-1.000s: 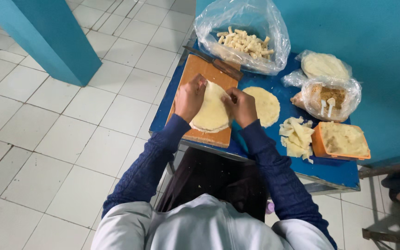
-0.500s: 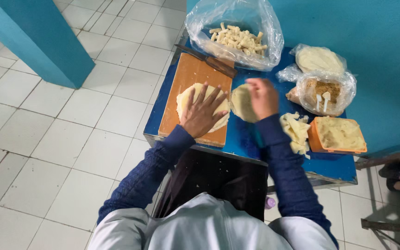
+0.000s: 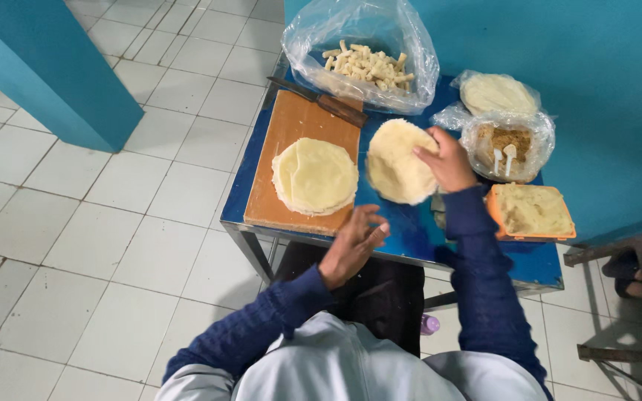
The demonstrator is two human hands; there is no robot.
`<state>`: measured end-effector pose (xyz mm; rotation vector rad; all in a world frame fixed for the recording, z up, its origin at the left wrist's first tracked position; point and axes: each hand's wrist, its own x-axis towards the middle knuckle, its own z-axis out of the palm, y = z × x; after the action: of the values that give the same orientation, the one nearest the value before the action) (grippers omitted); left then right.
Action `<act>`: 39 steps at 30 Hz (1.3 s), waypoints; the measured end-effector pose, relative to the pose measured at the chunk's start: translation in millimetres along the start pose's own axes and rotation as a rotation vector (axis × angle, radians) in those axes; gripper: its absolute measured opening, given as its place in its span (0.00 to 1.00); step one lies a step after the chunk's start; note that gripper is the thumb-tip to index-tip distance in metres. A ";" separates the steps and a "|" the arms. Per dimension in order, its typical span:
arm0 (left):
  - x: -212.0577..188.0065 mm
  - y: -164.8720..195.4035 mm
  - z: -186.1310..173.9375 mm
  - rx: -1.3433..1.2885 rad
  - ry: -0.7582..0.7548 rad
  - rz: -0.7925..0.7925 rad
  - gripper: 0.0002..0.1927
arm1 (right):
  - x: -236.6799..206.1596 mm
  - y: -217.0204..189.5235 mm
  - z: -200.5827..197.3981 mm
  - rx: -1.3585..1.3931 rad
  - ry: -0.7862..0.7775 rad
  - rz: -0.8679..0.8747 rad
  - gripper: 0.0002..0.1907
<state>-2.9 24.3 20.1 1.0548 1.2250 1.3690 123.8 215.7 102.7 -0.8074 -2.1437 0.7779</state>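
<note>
The right hand (image 3: 447, 160) grips the edge of a round, pale dough sheet (image 3: 399, 162) lying on the blue tabletop (image 3: 410, 230), while the left hand (image 3: 352, 245) hovers open with fingers spread, holding nothing, just below a stack of dough sheets (image 3: 315, 177) on the wooden board (image 3: 295, 122). Above the right hand, a clear plastic bag (image 3: 362, 52) holds pale cut sticks; to its right, one bag (image 3: 507, 141) holds brown filling with white spoons, and an orange tub (image 3: 530, 212) below it holds pale paste.
</note>
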 end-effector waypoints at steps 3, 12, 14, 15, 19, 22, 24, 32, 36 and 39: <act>1.7 -14.6 11.3 -0.303 -0.004 0.067 0.35 | -25.6 -16.5 -38.1 0.127 -0.153 0.031 0.12; 12.8 9.6 15.0 -0.051 0.088 0.182 0.10 | -54.2 -31.0 -40.6 -0.249 -0.130 -0.220 0.14; 14.5 10.7 16.7 0.078 0.209 0.222 0.06 | -64.3 -30.0 -17.9 -0.420 0.194 -0.541 0.17; 10.2 9.0 16.7 0.107 0.242 0.335 0.04 | -75.5 -30.3 -3.5 -0.298 0.259 -0.390 0.17; 0.6 4.5 23.0 0.333 0.302 0.712 0.01 | -105.0 -29.9 38.4 0.131 0.255 0.115 0.14; -11.1 4.8 21.7 0.512 0.256 0.824 0.01 | -121.4 -28.2 41.9 0.171 0.210 0.197 0.12; -13.1 10.1 22.0 0.475 0.184 0.822 0.03 | -127.2 -29.1 37.6 0.126 0.217 0.199 0.10; -9.8 14.9 25.8 0.043 0.213 0.482 0.20 | -150.7 -16.0 37.6 0.564 0.116 0.333 0.07; -3.2 0.2 22.5 0.159 0.239 0.418 0.17 | -159.0 -2.8 44.9 0.764 0.077 0.391 0.07; -3.0 -13.8 21.2 0.033 0.196 0.310 0.15 | -163.2 4.8 47.5 0.937 0.051 0.445 0.07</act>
<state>20.0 24.5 8.8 1.1925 1.2650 1.7286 179.2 86.4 7.3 -0.7487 -1.2887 1.7683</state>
